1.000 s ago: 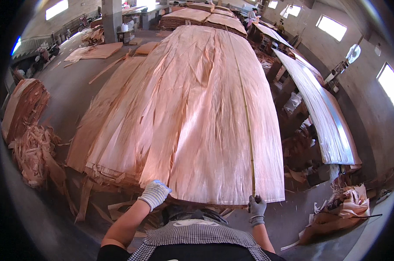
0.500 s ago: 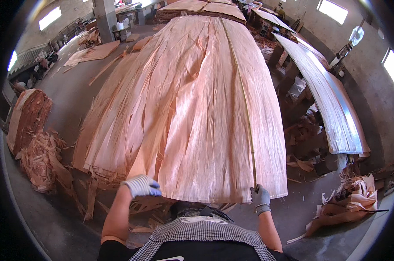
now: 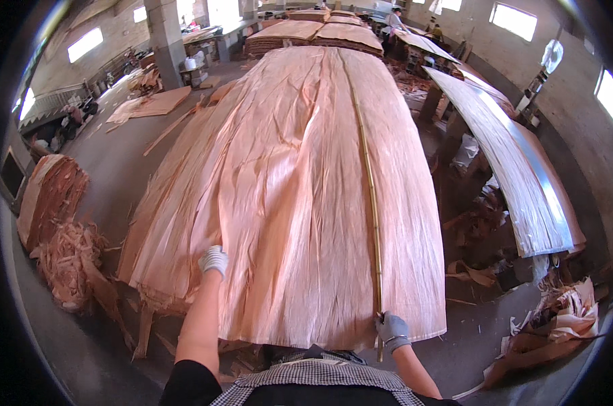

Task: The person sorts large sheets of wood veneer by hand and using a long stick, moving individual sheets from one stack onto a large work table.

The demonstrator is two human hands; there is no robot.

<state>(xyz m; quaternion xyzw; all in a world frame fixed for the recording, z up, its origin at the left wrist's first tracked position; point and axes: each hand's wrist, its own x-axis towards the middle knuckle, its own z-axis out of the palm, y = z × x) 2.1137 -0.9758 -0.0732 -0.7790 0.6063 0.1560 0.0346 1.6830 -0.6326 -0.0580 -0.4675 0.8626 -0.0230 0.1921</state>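
Observation:
A large, wrinkled, pinkish wood veneer sheet (image 3: 340, 271) lies on top of a long stack, with ripples and raised folds through its left half. My left hand (image 3: 214, 260), in a pale striped glove, is closed at the sheet's left edge; its fingertips are partly hidden. A long thin bamboo stick (image 3: 370, 183) runs lengthwise over the right half of the sheet. My right hand (image 3: 392, 329), in a grey glove, is wrapped round the stick's near end at the front edge. The stick's tip pokes out below that hand.
Veneer layers (image 3: 154, 250) show beneath, on the left. A low stack (image 3: 53, 199) and a heap of scraps (image 3: 69, 264) stand at far left. To the right are a long pale sheet on supports (image 3: 502, 155) and torn veneer (image 3: 563, 325). More stacks (image 3: 283, 37) and people are behind.
My left hand has moved forward from the front corner along the sheet's left edge. My right hand and the stick's near end have shifted slightly left. The view has tilted up.

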